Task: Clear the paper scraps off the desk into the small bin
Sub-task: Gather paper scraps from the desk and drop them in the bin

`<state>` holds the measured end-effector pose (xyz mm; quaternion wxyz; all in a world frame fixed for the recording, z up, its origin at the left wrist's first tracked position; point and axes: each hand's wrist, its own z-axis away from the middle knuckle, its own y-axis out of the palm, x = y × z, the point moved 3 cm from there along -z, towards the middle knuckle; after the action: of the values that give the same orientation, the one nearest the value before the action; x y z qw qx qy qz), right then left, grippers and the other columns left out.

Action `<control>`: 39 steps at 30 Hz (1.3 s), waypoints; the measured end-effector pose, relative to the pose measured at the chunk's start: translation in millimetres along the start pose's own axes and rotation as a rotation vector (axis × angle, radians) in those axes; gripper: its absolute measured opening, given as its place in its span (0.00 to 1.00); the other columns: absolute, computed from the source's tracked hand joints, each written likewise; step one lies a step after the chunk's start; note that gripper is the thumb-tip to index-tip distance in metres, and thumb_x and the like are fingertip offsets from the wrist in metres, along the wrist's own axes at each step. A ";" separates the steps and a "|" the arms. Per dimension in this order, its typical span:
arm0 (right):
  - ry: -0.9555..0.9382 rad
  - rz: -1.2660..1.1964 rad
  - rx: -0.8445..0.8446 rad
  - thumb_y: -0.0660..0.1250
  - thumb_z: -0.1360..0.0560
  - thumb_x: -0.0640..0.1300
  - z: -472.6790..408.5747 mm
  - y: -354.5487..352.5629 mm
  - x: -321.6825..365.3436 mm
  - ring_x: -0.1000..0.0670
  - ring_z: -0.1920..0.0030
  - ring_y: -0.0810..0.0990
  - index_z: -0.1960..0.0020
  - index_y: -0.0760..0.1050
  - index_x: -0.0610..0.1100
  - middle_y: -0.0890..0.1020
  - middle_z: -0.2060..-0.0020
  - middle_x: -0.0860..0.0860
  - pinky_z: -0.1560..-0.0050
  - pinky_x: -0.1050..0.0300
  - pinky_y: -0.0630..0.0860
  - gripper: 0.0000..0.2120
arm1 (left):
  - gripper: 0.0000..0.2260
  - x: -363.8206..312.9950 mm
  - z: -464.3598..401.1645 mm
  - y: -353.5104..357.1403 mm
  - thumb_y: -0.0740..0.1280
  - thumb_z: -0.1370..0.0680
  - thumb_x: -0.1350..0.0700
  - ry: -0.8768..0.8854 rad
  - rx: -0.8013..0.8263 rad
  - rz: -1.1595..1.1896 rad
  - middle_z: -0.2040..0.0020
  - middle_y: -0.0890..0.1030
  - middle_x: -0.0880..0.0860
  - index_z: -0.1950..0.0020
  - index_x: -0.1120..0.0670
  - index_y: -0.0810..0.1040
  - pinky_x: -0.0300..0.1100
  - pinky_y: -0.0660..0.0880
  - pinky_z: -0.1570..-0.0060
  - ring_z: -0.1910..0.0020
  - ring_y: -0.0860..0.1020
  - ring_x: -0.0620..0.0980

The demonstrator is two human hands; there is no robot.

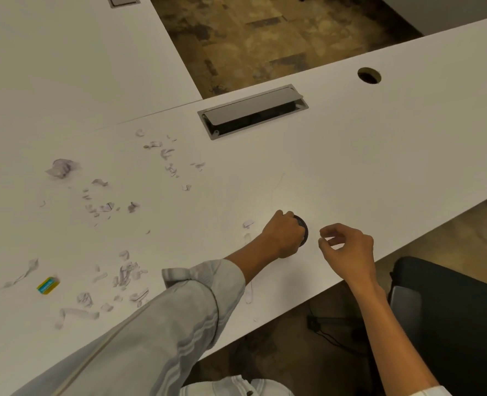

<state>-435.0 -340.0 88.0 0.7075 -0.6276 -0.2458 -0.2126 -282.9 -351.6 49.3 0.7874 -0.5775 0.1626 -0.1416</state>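
Several white paper scraps (pixel 128 274) lie scattered over the left half of the white desk (pixel 379 155), with a crumpled ball (pixel 61 168) at the far left and a single scrap (pixel 248 223) just left of my hands. My left hand (pixel 283 234) is closed around a small dark round bin (pixel 303 228), which stands on the desk near the front edge and is mostly hidden by the fingers. Just right of the bin, my right hand (pixel 348 252) hovers with thumb and forefinger curled toward each other; I see nothing between them.
A yellow and blue eraser (pixel 48 285) lies among the scraps at the front left. A metal cable hatch (pixel 252 111) and a round cable hole (pixel 369 75) are set in the desk's far side. A black chair (pixel 448 310) stands at the right, below the desk edge.
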 end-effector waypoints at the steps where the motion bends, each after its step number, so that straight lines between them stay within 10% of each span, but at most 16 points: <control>1: 0.000 -0.005 0.007 0.73 0.29 0.45 2.2 0.3 -1.5 0.61 0.62 0.80 0.52 0.81 0.51 0.82 0.60 0.59 0.62 0.73 0.69 0.06 | 0.11 -0.9 -0.1 1.0 0.59 0.20 0.52 0.015 0.038 -0.047 0.51 0.82 0.52 0.49 0.53 0.80 0.47 0.67 0.47 0.46 0.75 0.53; 5: -0.006 -0.041 0.001 0.73 0.29 0.43 11.4 4.5 -3.3 0.62 0.63 0.80 0.53 0.81 0.51 0.82 0.61 0.59 0.63 0.73 0.70 0.06 | 0.15 4.5 4.8 -3.4 0.54 0.18 0.51 0.083 0.116 0.007 0.49 0.82 0.52 0.48 0.54 0.79 0.48 0.67 0.45 0.45 0.75 0.53; 13: -0.034 -0.074 0.039 0.71 0.28 0.44 56.6 69.9 -2.7 0.61 0.62 0.81 0.52 0.81 0.50 0.83 0.61 0.58 0.62 0.60 0.82 0.06 | 0.10 90.3 54.4 -35.9 0.62 0.23 0.63 -0.283 -0.394 0.755 0.49 0.83 0.57 0.46 0.60 0.81 0.47 0.75 0.48 0.51 0.79 0.56; 19: -0.100 0.196 0.279 0.67 0.24 0.45 68.9 140.9 0.3 0.47 0.35 0.75 0.32 0.73 0.47 0.76 0.34 0.48 0.40 0.52 0.76 0.20 | 0.25 118.2 83.2 27.3 0.68 0.24 0.57 -0.384 -0.001 0.530 0.29 0.66 0.57 0.28 0.54 0.66 0.53 0.72 0.36 0.31 0.66 0.57; 25: -0.152 0.410 0.324 0.66 0.25 0.40 57.2 170.4 10.1 0.42 0.29 0.66 0.27 0.64 0.41 0.68 0.29 0.42 0.42 0.50 0.77 0.28 | 0.46 100.0 71.5 77.4 0.74 0.30 0.52 -0.121 0.287 0.257 0.20 0.43 0.56 0.21 0.52 0.48 0.54 0.60 0.26 0.22 0.46 0.60; 39: -0.366 0.479 0.397 0.73 0.34 0.56 95.2 183.9 -3.5 0.44 0.39 0.74 0.39 0.74 0.48 0.79 0.42 0.50 0.55 0.54 0.81 0.26 | 0.33 60.9 100.1 113.0 0.70 0.26 0.56 0.067 0.189 0.077 0.25 0.59 0.61 0.25 0.55 0.58 0.53 0.74 0.38 0.30 0.63 0.61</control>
<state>-333.5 -223.1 -49.6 0.7897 -0.5453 -0.2507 0.1271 -181.7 -257.0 -36.3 0.8373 -0.4889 0.1970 -0.1452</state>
